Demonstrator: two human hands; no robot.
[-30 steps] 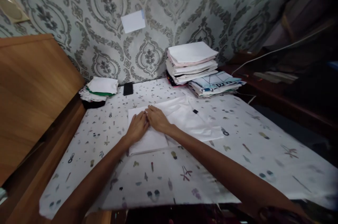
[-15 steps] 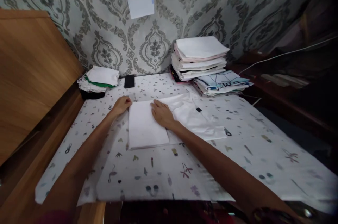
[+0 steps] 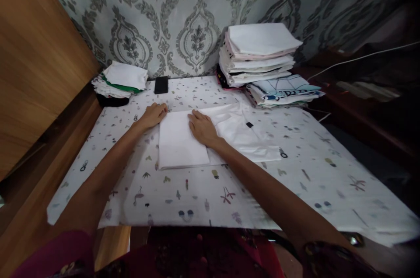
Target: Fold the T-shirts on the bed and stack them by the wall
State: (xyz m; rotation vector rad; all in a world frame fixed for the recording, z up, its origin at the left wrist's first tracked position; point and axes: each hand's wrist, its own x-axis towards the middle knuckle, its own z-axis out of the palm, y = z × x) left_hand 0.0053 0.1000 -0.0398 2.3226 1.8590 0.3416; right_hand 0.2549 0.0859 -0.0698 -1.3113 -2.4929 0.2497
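A white shirt lies on the table, its left part folded over into a flat rectangle. Its right part spreads out in soft creases, with a small black label near the neck. At the far left corner of the fold, my left hand has its fingers curled together on the cloth's edge; the fingertips are partly hidden. My right hand rests flat on top of the folded part, palm down with fingers stretched out.
A patterned cloth covers the table. Folded clothes form a tall stack, a lower pile and a small pile. A black phone-like object lies at the back. A wooden panel borders the left.
The head view has tilted down, so the table appears higher. My left hand has shifted slightly right along the shirt's far edge. My right hand stays on the fold.
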